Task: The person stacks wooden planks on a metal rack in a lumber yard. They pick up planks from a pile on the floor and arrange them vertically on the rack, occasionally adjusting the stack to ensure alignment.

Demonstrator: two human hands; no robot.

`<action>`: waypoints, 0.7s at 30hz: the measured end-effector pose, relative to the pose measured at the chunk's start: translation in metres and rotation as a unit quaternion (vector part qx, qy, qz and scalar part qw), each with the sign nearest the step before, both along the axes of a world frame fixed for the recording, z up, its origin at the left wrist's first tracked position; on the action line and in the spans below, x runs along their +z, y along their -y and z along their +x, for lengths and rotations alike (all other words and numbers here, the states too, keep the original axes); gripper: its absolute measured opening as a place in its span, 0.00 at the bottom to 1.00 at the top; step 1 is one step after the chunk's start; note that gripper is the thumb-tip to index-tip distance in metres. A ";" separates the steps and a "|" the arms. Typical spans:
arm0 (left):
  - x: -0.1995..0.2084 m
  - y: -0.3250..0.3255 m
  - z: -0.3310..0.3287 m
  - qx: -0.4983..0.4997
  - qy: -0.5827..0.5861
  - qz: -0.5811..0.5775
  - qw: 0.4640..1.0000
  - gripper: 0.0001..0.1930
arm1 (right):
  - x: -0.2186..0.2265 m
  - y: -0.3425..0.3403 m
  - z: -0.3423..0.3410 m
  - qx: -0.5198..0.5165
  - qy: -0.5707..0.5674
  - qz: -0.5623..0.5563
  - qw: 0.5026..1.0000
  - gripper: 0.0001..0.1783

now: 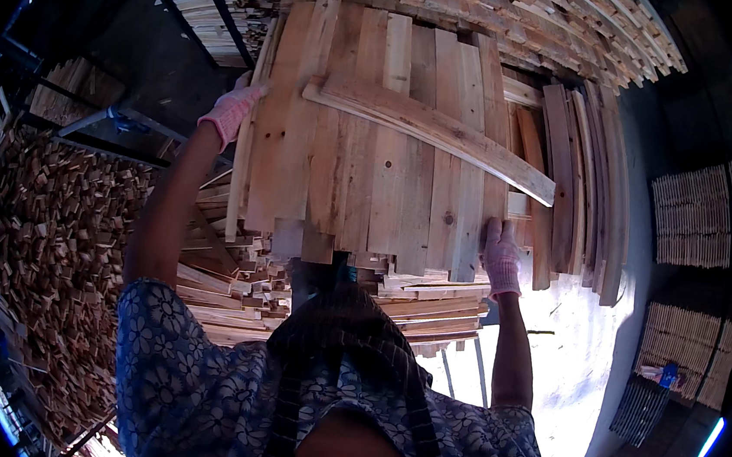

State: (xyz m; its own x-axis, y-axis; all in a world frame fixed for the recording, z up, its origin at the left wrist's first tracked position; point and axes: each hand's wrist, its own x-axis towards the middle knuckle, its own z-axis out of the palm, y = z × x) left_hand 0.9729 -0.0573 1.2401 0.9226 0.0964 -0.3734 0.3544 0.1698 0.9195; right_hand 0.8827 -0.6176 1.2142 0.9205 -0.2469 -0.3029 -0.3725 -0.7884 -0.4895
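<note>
A row of pale wooden boards [360, 167] lies side by side in front of me, their near ends uneven. Two narrower planks, one of them the upper plank [444, 131], rest slantwise across the row. In a pink knitted glove, my left hand [233, 114] is closed at the outer edge of the leftmost boards [256, 123], its fingertips against the wood; its palm side is hidden. My right hand [502, 259], gloved alike, touches the row's right edge near the close end. Its fingers are stretched out along the board.
Several darker planks [574, 186] lie to the right of the row. Behind it rises a large stack of boards [480, 21]. A big heap of short wood pieces [56, 288] fills the left. Bundled slats [700, 214] stand at the far right. More stacked strips [428, 312] lie nearer me.
</note>
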 end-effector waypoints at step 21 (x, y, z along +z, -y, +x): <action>0.000 0.030 -0.273 0.340 0.050 -0.217 0.914 0.28 | 0.110 -0.093 0.107 0.284 0.146 -0.212 0.924 0.35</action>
State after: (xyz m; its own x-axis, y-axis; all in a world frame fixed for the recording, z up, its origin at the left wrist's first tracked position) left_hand 0.7000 -0.0876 1.2397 0.7356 0.5240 -0.4294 -0.0512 0.6750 0.7360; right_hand 0.9899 -0.5241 1.3243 0.9653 0.2609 -0.0082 0.2586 -0.9601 -0.1064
